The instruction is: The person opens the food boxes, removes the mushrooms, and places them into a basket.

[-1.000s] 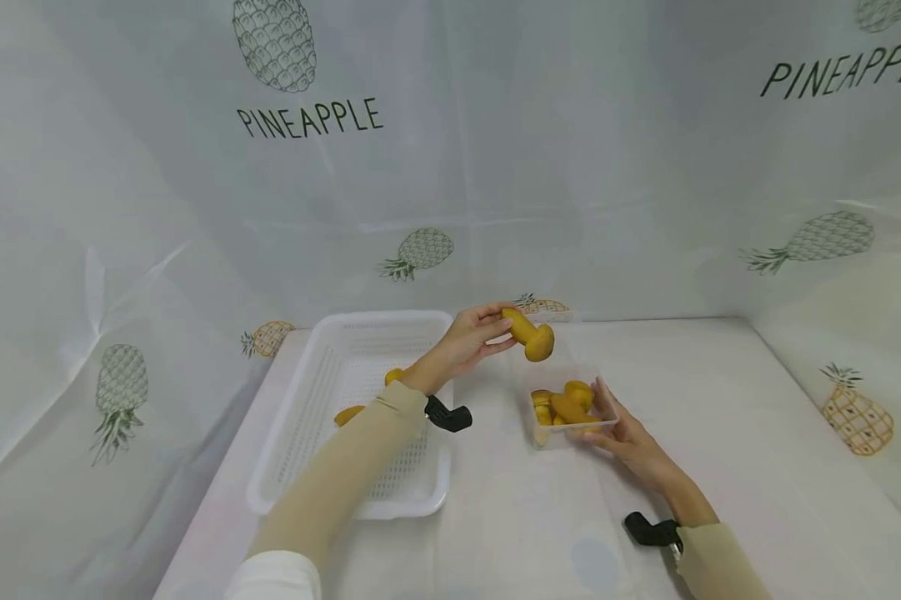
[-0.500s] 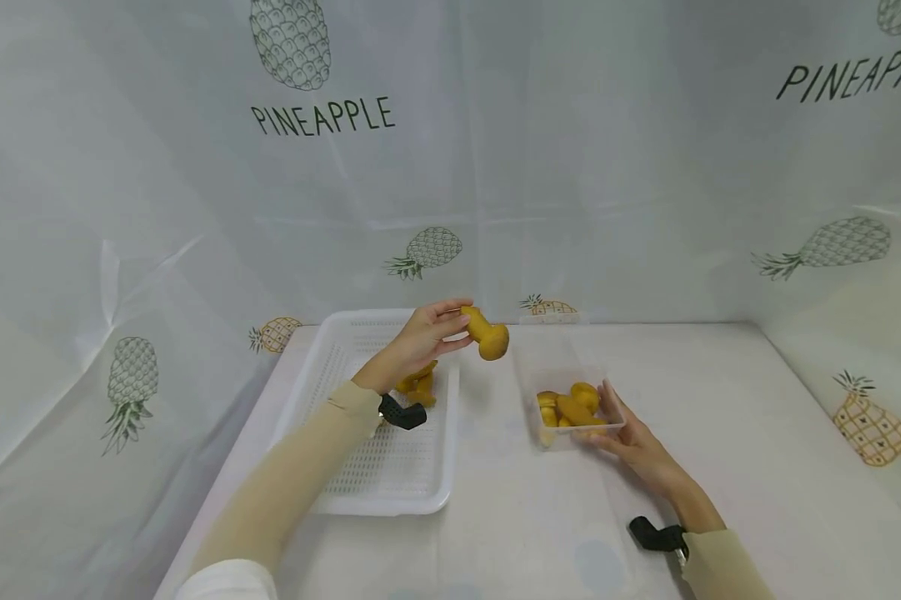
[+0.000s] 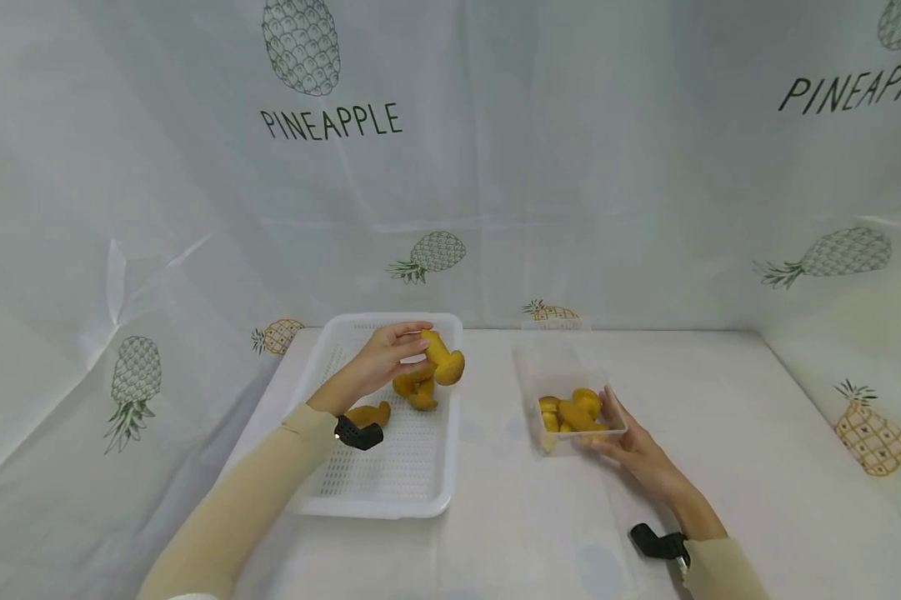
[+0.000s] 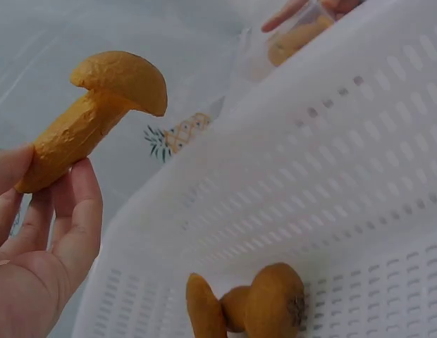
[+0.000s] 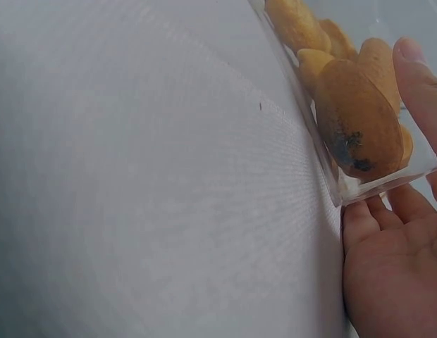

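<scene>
My left hand [image 3: 382, 358] pinches a yellow-brown mushroom [image 3: 442, 360] by its stem, above the far part of a white perforated basket [image 3: 450, 450]. In the left wrist view the mushroom [image 4: 91, 116] points cap-up and away from the palm, with thumb and fingertips on the stem's lower end. Several other mushrooms [image 3: 420, 392] lie in the basket under that hand. My right hand [image 3: 641, 450] holds the near right corner of a clear plastic box [image 3: 615, 432], thumb on one side and fingers on the other. Mushrooms [image 5: 359, 120] are piled inside the box, one with a dark patch.
The box's clear lid [image 3: 551, 354] stands open at its far side. Basket and box sit apart on a table [image 3: 510, 517] with a white cover. A white pineapple-print sheet [image 3: 585, 167] hangs behind. Each wrist wears a black camera mount [image 3: 360, 433].
My left hand has carried the mushroom leftward, from near the box to over the basket. The right hand stays on the box. The whole head view has shifted slightly.
</scene>
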A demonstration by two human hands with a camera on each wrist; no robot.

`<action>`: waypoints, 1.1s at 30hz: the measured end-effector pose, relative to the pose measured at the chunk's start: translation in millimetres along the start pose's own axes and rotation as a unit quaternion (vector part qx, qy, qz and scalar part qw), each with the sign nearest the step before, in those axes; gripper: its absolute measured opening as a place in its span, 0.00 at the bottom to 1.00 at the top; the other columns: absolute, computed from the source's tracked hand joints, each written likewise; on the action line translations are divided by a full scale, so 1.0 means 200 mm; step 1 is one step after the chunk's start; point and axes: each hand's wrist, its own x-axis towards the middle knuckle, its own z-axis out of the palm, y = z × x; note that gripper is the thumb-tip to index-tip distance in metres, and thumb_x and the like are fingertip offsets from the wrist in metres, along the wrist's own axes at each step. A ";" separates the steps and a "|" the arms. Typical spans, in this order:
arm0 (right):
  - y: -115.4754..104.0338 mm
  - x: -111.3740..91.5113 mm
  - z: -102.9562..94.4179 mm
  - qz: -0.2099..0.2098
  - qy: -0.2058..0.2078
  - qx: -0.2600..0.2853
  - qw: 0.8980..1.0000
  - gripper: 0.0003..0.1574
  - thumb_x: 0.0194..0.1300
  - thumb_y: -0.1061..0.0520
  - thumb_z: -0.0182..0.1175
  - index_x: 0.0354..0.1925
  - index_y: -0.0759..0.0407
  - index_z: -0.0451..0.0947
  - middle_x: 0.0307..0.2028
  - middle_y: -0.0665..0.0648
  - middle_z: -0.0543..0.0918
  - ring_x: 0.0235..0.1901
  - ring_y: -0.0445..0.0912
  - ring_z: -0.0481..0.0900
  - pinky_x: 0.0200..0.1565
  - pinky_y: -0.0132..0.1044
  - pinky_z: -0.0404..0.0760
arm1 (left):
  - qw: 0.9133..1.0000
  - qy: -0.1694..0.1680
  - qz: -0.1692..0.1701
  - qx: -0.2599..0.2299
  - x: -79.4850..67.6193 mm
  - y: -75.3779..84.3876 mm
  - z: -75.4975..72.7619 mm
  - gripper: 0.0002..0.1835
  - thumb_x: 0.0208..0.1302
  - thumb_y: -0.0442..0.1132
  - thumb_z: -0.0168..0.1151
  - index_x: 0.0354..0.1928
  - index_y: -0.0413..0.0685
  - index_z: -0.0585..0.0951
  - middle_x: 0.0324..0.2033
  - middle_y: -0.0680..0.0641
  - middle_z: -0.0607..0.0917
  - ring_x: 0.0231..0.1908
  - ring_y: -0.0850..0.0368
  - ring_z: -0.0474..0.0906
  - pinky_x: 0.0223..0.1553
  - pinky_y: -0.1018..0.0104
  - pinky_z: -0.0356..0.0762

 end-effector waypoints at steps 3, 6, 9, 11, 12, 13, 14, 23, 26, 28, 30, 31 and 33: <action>0.00 0.00 0.00 0.001 0.000 0.002 1.000 0.58 0.71 0.61 0.60 0.80 0.47 0.31 0.78 0.64 0.36 0.74 0.65 0.33 0.57 0.12 0.55 | 1.000 0.008 -0.011 0.003 -0.03 -0.03 -0.05 0.24 0.74 0.29 0.54 0.69 0.31 0.65 0.60 0.40 0.76 0.52 0.51 0.78 0.57 0.51 0.76; 0.00 -0.01 0.00 -0.001 0.001 0.002 1.000 0.58 0.72 0.61 0.60 0.80 0.45 0.31 0.78 0.65 0.36 0.74 0.66 0.33 0.57 0.13 0.56 | 0.999 0.010 -0.024 0.023 -0.05 -0.05 -0.09 0.22 0.73 0.29 0.56 0.66 0.34 0.70 0.61 0.39 0.75 0.53 0.50 0.78 0.55 0.52 0.78; 0.00 -0.01 0.00 -0.002 0.000 0.001 1.000 0.58 0.72 0.61 0.60 0.80 0.45 0.31 0.78 0.65 0.36 0.74 0.67 0.34 0.57 0.13 0.57 | 0.998 0.005 -0.039 0.051 -0.08 -0.07 -0.12 0.21 0.73 0.30 0.57 0.65 0.35 0.71 0.62 0.39 0.75 0.54 0.50 0.78 0.56 0.51 0.78; 0.00 -0.01 0.00 -0.005 0.002 -0.002 1.000 0.58 0.72 0.62 0.60 0.80 0.45 0.31 0.78 0.66 0.36 0.74 0.67 0.35 0.57 0.14 0.58 | 0.997 0.002 -0.051 0.061 -0.09 -0.09 -0.13 0.21 0.72 0.30 0.58 0.65 0.36 0.72 0.61 0.40 0.76 0.54 0.50 0.78 0.56 0.50 0.77; 0.00 -0.01 0.00 -0.005 0.002 -0.003 1.000 0.58 0.72 0.62 0.60 0.80 0.44 0.31 0.78 0.66 0.36 0.74 0.67 0.35 0.57 0.14 0.57 | 0.996 -0.001 -0.057 0.065 -0.10 -0.09 -0.14 0.21 0.72 0.30 0.59 0.65 0.35 0.72 0.60 0.40 0.77 0.54 0.49 0.77 0.56 0.49 0.77; 0.00 -0.01 0.00 -0.006 0.000 -0.003 1.000 0.58 0.72 0.62 0.60 0.80 0.44 0.31 0.78 0.66 0.36 0.74 0.67 0.35 0.57 0.13 0.57 | 0.996 -0.004 -0.063 0.067 -0.10 -0.10 -0.15 0.21 0.71 0.30 0.59 0.64 0.34 0.72 0.59 0.41 0.77 0.54 0.48 0.77 0.56 0.49 0.77; 0.00 0.00 0.00 -0.007 0.000 -0.004 1.000 0.58 0.72 0.62 0.60 0.80 0.44 0.31 0.78 0.66 0.36 0.74 0.67 0.35 0.57 0.13 0.56 | 0.995 -0.008 -0.069 0.069 -0.11 -0.11 -0.15 0.22 0.71 0.30 0.59 0.65 0.34 0.71 0.58 0.41 0.78 0.53 0.47 0.77 0.56 0.48 0.77; 0.01 -0.01 0.00 -0.008 -0.005 0.007 1.000 0.58 0.72 0.62 0.60 0.80 0.38 0.32 0.78 0.65 0.35 0.74 0.67 0.34 0.57 0.13 0.55 | 0.991 -0.060 -0.092 0.073 -0.15 -0.16 -0.19 0.26 0.70 0.30 0.60 0.66 0.27 0.67 0.56 0.39 0.79 0.50 0.50 0.80 0.59 0.38 0.69; 0.01 -0.01 0.00 -0.007 -0.005 0.009 1.000 0.58 0.72 0.62 0.60 0.80 0.37 0.32 0.78 0.65 0.35 0.74 0.68 0.33 0.58 0.14 0.58 | 0.990 -0.067 -0.099 0.072 -0.15 -0.18 -0.19 0.26 0.70 0.30 0.60 0.66 0.26 0.66 0.54 0.41 0.80 0.50 0.51 0.80 0.59 0.38 0.69; 0.02 -0.01 0.00 -0.007 -0.005 0.012 1.000 0.58 0.72 0.62 0.60 0.80 0.37 0.32 0.78 0.66 0.34 0.73 0.68 0.33 0.57 0.15 0.60 | 0.989 -0.071 -0.104 0.074 -0.15 -0.19 -0.19 0.27 0.70 0.29 0.60 0.66 0.26 0.65 0.53 0.41 0.81 0.50 0.50 0.80 0.59 0.39 0.70; 0.02 0.00 0.00 -0.006 -0.004 0.013 1.000 0.58 0.72 0.62 0.60 0.80 0.37 0.32 0.78 0.66 0.34 0.73 0.68 0.33 0.57 0.16 0.62 | 0.988 -0.071 -0.112 0.076 -0.16 -0.19 -0.20 0.27 0.69 0.29 0.60 0.67 0.27 0.65 0.52 0.41 0.80 0.50 0.50 0.80 0.58 0.40 0.72; 0.02 0.00 0.00 -0.005 -0.004 0.013 1.000 0.58 0.72 0.62 0.60 0.80 0.37 0.32 0.78 0.66 0.34 0.73 0.68 0.33 0.57 0.16 0.63 | 0.988 -0.073 -0.114 0.078 -0.16 -0.19 -0.20 0.27 0.69 0.29 0.60 0.67 0.27 0.65 0.54 0.39 0.80 0.51 0.49 0.80 0.57 0.41 0.73; 0.01 0.00 0.00 -0.005 -0.004 0.012 1.000 0.58 0.72 0.62 0.60 0.80 0.36 0.32 0.78 0.65 0.34 0.73 0.68 0.33 0.57 0.16 0.63 | 0.987 -0.077 -0.115 0.084 -0.16 -0.20 -0.20 0.27 0.70 0.29 0.60 0.67 0.27 0.65 0.57 0.35 0.78 0.54 0.47 0.79 0.57 0.41 0.74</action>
